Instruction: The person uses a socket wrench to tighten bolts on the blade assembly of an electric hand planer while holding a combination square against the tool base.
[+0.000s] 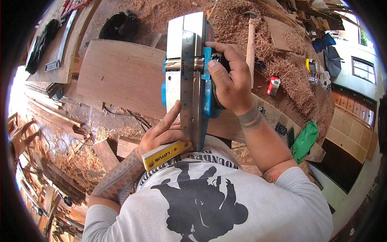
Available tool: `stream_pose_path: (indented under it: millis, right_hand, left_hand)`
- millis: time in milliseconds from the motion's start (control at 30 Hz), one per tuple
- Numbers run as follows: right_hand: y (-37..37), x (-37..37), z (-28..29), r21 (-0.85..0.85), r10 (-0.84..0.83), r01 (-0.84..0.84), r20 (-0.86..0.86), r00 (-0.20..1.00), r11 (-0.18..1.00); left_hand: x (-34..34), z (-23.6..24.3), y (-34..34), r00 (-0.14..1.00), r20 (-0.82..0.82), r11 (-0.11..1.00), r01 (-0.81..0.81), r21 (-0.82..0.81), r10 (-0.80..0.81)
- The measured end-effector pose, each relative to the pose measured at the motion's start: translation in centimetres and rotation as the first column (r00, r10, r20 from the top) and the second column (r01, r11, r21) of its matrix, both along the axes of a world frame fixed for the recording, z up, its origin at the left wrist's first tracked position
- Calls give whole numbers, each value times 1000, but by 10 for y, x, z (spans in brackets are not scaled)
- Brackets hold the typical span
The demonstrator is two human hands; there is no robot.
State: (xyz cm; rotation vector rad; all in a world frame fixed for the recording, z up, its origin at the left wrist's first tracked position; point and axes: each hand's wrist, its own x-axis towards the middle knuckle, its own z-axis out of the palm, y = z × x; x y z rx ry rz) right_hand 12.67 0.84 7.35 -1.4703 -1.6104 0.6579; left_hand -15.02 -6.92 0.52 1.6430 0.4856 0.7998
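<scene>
An electric hand planer (175, 36) is turned with its flat metal sole facing up, close in front of my chest. Across its blue body, my right hand (234, 82) grips the right side, with thumb and forefinger at the blue part beside the cutter drum (173, 63). A try square lies with its steel blade (187, 94) lengthwise along the sole, crossing the drum. My left hand (161, 135) is closed round the square near its yellow stock (167, 155), its forefinger reaching onto the sole. The left thumb is mostly hidden.
Beyond the planer lies a wide wooden board (121, 74). Wood shavings (278, 60) cover much of the floor. A larger metal square (60, 52) rests on planks at far left. A red-and-white box (273, 86) and green bag (305, 139) are at right; a dark cable (135, 117) lies left.
</scene>
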Motion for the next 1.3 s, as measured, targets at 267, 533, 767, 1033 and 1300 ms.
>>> stream_pose_path:
  millis: [267,533,767,1033,1300]
  right_hand:
    - [1,0,-1,16,-23,23,-2,1000,1000]
    - [1,8,3,-23,40,-41,-52,998,999]
    - [-34,134,9,-601,154,330,612,776,728]
    - [-134,188,-35,-840,422,460,543,726,289]
    - [-134,193,-22,-822,-199,245,164,966,514]
  left_hand:
    - [-1,3,7,1000,-25,1000,7,15,-6]
    - [1,8,10,999,-43,999,-16,48,18]
    - [6,15,19,994,-107,993,-19,117,31]
    - [6,21,20,994,-94,993,-39,110,50]
    - [8,16,21,999,-39,997,-30,65,33]
